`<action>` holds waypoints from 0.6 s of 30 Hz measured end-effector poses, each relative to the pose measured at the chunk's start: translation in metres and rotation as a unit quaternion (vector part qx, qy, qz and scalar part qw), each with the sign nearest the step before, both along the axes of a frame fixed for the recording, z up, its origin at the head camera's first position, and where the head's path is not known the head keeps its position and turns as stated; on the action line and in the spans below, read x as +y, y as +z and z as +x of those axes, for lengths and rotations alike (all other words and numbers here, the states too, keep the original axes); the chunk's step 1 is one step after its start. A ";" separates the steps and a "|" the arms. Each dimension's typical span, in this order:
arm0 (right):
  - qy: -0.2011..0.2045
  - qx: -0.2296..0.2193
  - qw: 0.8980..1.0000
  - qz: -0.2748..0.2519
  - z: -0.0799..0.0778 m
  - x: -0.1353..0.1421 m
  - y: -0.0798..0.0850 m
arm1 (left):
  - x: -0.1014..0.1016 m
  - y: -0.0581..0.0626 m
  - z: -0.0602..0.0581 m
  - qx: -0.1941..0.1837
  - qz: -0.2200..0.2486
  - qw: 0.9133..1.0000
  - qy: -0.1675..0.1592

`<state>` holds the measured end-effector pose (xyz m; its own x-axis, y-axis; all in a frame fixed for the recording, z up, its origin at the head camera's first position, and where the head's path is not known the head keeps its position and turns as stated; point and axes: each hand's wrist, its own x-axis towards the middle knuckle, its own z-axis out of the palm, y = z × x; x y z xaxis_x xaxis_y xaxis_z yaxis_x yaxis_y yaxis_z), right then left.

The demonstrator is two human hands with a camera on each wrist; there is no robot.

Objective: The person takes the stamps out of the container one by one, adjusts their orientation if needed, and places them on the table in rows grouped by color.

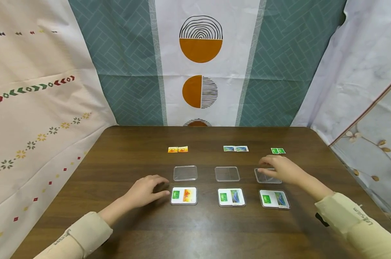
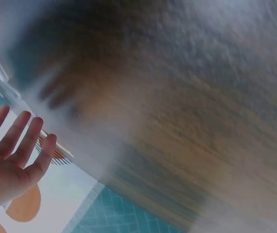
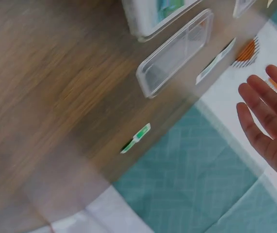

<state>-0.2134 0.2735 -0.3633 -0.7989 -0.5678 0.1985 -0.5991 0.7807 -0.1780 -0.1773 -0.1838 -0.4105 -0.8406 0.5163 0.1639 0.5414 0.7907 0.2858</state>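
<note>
My left hand and right hand are holding nothing, fingers loosely parted
Below the frame's middle, three filled cases are lying in a row, my left hand just beside the leftmost; beyond, three clear cases are lining up, my right hand covering part of the rightmost, touching or not I can't tell; farthest, orange, blue and green sticker pairs are lying centre to right

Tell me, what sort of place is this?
Probably a small tabletop work corner, perhaps set up for recording: a brown table with flat clear cases and small printed pictures, patterned cloths behind and beside it.
</note>
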 end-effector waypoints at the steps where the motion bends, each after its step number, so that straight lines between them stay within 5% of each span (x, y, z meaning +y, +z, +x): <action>1: -0.001 -0.002 1.000 -0.004 0.001 -0.003 0.000 | 0.001 -0.001 0.001 0.006 -0.002 1.000 0.000; 18: 0.039 -0.006 0.999 -0.035 0.007 -0.059 0.000 | 0.014 -0.012 0.012 0.021 -0.025 0.999 0.006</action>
